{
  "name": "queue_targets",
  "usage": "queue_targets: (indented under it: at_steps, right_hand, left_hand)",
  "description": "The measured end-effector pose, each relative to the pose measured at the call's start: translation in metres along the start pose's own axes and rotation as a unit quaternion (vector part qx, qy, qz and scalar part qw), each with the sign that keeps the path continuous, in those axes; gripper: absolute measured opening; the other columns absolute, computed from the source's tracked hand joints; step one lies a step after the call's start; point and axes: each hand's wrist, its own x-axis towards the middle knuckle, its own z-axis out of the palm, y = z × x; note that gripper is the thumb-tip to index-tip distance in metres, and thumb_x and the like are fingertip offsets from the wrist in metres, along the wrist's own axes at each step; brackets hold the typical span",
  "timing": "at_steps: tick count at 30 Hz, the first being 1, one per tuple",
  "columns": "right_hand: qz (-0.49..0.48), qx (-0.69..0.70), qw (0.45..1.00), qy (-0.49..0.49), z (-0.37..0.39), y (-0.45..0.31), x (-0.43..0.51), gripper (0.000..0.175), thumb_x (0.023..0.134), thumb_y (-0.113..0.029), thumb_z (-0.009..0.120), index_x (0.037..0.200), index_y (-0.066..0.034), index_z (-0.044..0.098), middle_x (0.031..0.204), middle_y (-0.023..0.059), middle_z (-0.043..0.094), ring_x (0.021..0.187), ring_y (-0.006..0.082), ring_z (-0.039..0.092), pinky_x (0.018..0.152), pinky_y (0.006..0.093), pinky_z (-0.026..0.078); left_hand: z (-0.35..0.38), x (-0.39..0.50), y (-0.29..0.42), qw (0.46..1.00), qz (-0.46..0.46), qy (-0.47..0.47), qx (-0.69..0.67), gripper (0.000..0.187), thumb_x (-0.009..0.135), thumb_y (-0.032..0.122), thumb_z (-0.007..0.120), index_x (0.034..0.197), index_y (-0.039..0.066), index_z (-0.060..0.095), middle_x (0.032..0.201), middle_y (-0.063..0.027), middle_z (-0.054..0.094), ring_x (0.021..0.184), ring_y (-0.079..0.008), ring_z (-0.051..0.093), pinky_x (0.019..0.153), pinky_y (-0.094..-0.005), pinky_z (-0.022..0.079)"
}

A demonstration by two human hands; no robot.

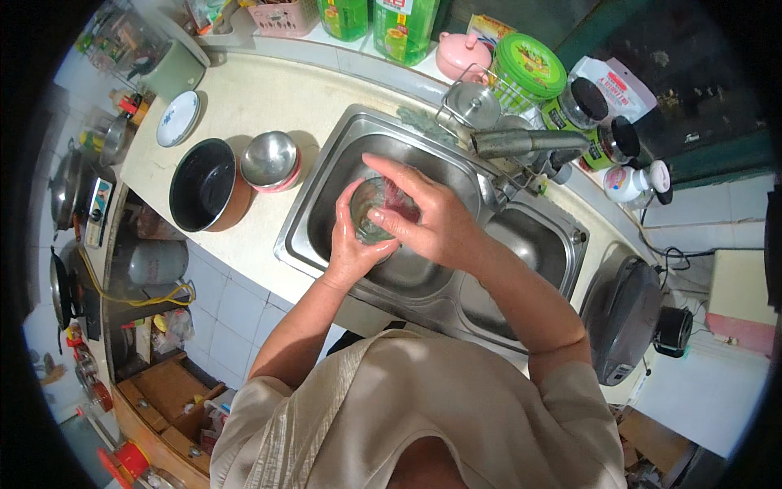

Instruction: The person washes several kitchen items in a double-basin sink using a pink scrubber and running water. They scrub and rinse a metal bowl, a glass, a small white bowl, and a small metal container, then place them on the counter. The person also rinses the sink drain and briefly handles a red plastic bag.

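A clear, wet drinking glass [368,197] is tilted over the left basin of a stainless steel sink [421,278]. My left hand [354,244] wraps around it from the left and below. Over its mouth lies my right hand [437,217], with the thumb across the opening and the index finger stretched out past the far side. Something reddish [398,200] shows between the right thumb and index finger; whether it is a scrubber or fingers seen through glass is unclear. The other right fingers are hidden. Both hands look wet.
Left of the sink stand a dark-lined pot [204,186], stacked metal bowls [269,159] and a small plate [178,119]. The faucet [531,143] reaches over the sink's back. Bottles and jars [406,30] line the ledge. At right sits a dark appliance [626,321].
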Motion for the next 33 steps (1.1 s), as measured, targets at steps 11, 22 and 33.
queue_targets:
  at_steps: [11, 22, 33]
  right_hand:
    - [-0.15, -0.325, 0.894, -0.269, 0.009, 0.051, -0.03, 0.017, 0.073, -0.009, 0.06, 0.089, -0.0043, 0.065, 0.092, 0.012, 0.066, 0.094, 0.0285, 0.062, 0.092, 0.0389, 0.043]
    - [0.133, 0.257, 0.936, -0.198, 0.007, 0.072, -0.037, 0.045, 0.076, -0.005, 0.064, 0.118, 0.0036, 0.05, 0.114, 0.0146, 0.062, 0.109, 0.0251, 0.058, 0.093, 0.0367, 0.046]
    - [-0.302, -0.342, 0.853, -0.255, -0.029, 0.073, -0.029, 0.02, 0.073, -0.024, 0.065, 0.084, -0.0079, 0.065, 0.086, 0.0024, 0.063, 0.088, 0.019, 0.057, 0.087, 0.0373, 0.039]
  left_hand:
    - [0.0, -0.008, 0.002, 0.991, 0.089, -0.071, 0.076, 0.096, 0.056, 0.012, 0.086, 0.138, 0.006, 0.036, 0.131, -0.0174, 0.046, 0.119, -0.0339, 0.049, 0.099, -0.0402, 0.044]
    - [-0.002, 0.003, 0.008, 0.987, 0.065, -0.112, 0.094, 0.094, 0.052, 0.008, 0.083, 0.136, 0.006, 0.04, 0.129, -0.0162, 0.049, 0.118, -0.038, 0.046, 0.102, -0.0438, 0.039]
    - [0.003, 0.011, 0.01, 0.971, -0.047, -0.228, -0.046, 0.092, 0.059, 0.018, 0.086, 0.137, 0.007, 0.038, 0.13, -0.0134, 0.049, 0.121, -0.0271, 0.05, 0.103, -0.0367, 0.04]
